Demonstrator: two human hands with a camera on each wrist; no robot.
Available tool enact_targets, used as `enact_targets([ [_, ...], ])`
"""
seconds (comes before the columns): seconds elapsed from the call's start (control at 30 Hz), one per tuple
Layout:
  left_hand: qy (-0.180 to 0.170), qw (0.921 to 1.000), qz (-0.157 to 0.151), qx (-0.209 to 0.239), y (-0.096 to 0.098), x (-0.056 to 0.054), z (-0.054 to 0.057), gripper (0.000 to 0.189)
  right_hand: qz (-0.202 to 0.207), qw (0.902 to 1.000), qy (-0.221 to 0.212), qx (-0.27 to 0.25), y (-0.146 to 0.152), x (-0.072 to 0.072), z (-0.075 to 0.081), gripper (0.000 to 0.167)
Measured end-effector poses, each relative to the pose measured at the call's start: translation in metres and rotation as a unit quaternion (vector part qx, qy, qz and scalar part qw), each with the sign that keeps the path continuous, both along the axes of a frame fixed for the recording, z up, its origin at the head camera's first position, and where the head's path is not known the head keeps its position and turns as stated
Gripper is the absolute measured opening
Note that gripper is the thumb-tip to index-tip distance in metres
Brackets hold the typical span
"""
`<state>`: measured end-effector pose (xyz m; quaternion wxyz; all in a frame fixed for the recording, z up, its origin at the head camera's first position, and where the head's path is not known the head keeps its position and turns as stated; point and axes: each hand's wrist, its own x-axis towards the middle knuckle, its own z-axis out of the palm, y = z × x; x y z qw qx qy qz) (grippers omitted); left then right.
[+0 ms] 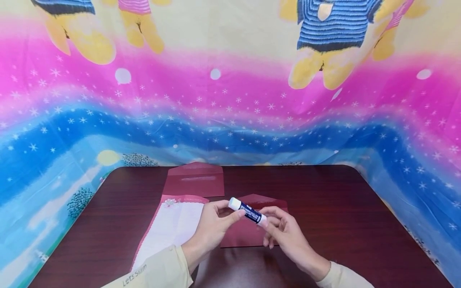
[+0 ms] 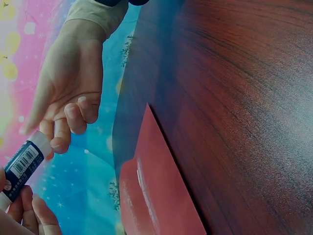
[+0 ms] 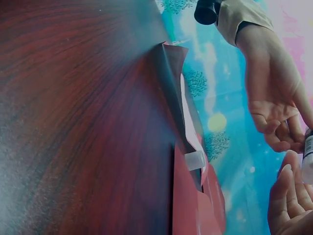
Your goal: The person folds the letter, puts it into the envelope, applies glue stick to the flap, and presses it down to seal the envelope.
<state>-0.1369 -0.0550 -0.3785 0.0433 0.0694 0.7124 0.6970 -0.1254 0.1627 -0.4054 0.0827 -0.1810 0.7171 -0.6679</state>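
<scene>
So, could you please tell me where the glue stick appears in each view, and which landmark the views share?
Head: glue stick below centre, between the left hand and right hand.
Left wrist: glue stick at lower left, barcode showing.
Right wrist: glue stick at right edge, just below mid-height, partly cut off.
Shared landmark: dark wooden table, low in the head view, right side in left wrist, left side in right wrist.

On my feed I've got a glue stick: slim tube, dark blue label with white print and a barcode, whitish at both ends. It's held up in mid-air, tilted, left end higher in my head view.
</scene>
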Motion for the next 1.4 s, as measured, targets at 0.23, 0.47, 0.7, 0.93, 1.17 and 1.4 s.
enact_targets([
  [0.23, 0.003, 1.0, -0.006, 0.0, 0.0005, -0.0005, 0.0018, 0.034, 0.027, 0.9996, -0.004, 0.002, 0.0008, -0.0006, 0.0024, 0.044],
  [0.47, 0.004, 1.0, -0.008, -0.001, 0.0008, -0.0012, 0.0029, 0.034, -0.017, 0.9999, 0.0, 0.003, -0.0004, 0.0003, 0.001, 0.029],
  [0.7, 0.012, 0.9998, -0.009, 0.009, 0.0025, -0.0025, 0.0018, 0.031, -0.007, 1.0, -0.004, 0.001, -0.001, -0.0001, 0.0023, 0.038],
  [0.93, 0.014, 0.9999, -0.01, 0.003, 0.0027, -0.002, 0.0015, 0.031, -0.021, 0.9997, 0.002, 0.016, -0.0023, -0.0007, 0.0017, 0.029],
  [1.17, 0.029, 0.9995, -0.014, -0.004, 0.0046, -0.0018, 0.0008, 0.03, 0.012, 0.9993, -0.034, 0.002, -0.0035, -0.0004, 0.0056, 0.05],
  [1.4, 0.029, 0.9993, -0.016, -0.019, 0.0039, -0.0012, -0.003, 0.03, 0.019, 0.996, -0.085, -0.023, -0.003, 0.0006, 0.0065, 0.04],
])
